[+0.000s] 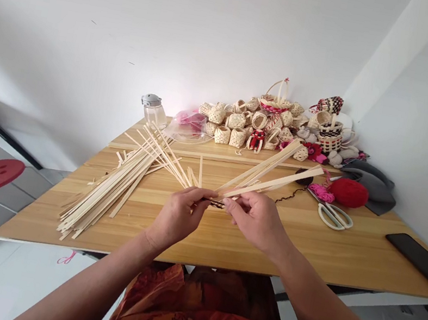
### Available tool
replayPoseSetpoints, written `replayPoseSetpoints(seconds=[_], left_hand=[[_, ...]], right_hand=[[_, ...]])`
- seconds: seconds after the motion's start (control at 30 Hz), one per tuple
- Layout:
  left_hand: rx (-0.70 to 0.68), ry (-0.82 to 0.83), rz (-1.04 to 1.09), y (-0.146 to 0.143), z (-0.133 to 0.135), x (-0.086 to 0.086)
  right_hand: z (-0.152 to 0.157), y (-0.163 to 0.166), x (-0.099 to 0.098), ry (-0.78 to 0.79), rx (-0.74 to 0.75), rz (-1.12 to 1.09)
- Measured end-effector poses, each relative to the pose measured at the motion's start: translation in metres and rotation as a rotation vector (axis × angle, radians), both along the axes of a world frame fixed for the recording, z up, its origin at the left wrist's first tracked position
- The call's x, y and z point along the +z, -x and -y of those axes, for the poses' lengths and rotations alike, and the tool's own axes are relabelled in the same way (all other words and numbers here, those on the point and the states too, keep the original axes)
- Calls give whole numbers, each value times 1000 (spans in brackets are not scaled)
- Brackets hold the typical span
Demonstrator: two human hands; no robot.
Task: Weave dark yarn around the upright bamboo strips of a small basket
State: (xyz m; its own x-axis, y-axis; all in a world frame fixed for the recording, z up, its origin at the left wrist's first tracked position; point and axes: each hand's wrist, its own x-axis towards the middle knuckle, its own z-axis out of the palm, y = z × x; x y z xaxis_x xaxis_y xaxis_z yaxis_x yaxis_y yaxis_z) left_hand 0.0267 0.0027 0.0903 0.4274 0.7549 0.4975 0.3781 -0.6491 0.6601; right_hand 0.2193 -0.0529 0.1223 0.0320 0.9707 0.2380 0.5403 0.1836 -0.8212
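Note:
My left hand [183, 214] is closed in a pinch at the near edge of a piece made of pale flat wooden strips [264, 171]. My right hand [256, 218] pinches the same piece from the other side. Its strips fan out away from me to both sides, with shorter ends between them. Dark yarn [217, 203] runs across the gap between my fingertips. A loose strand of it [290, 196] trails on the table towards a black yarn ball [304, 177]. The middle of the piece is mostly hidden behind my fingers.
On the wooden table [199, 245] lies a pile of loose strips [108, 196] at left. Behind stand a lidded jar [154, 111], a plastic bag [189, 127] and several small woven baskets [238, 136]. To the right are scissors [334, 217], red yarn [349, 192] and a black phone [421, 263].

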Motion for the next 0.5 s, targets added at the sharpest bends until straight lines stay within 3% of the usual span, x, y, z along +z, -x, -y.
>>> replayPoseSetpoints(seconds=[0.27,0.5], left_hand=[[193,-38,-62,11,-13,-10],[231,-44,-91,18,-26,-21]], right_hand=[[34,-27,24,-43,28,376],[63,-49,46,-128,-97,464]])
